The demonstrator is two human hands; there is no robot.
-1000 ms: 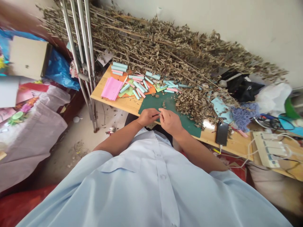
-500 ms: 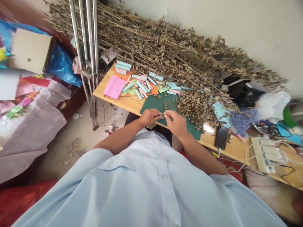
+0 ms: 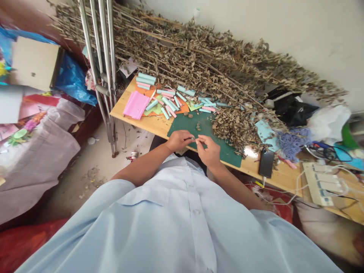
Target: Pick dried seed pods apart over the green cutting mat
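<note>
between the fingers [image 3: 201, 142], a small dark bit [image 3: 193, 139]

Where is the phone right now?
In the head view, the black phone lies on the wooden table, to the right of the green cutting mat, just below the purple tangle of string.

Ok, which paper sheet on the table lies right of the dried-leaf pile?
The pale blue sheet, above the smartphone. The pink sheet, orange sheet and green sheet lie left of the leaf pile, among the paper rolls.

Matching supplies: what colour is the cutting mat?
The cutting mat is dark green, best seen in the head view.
</note>
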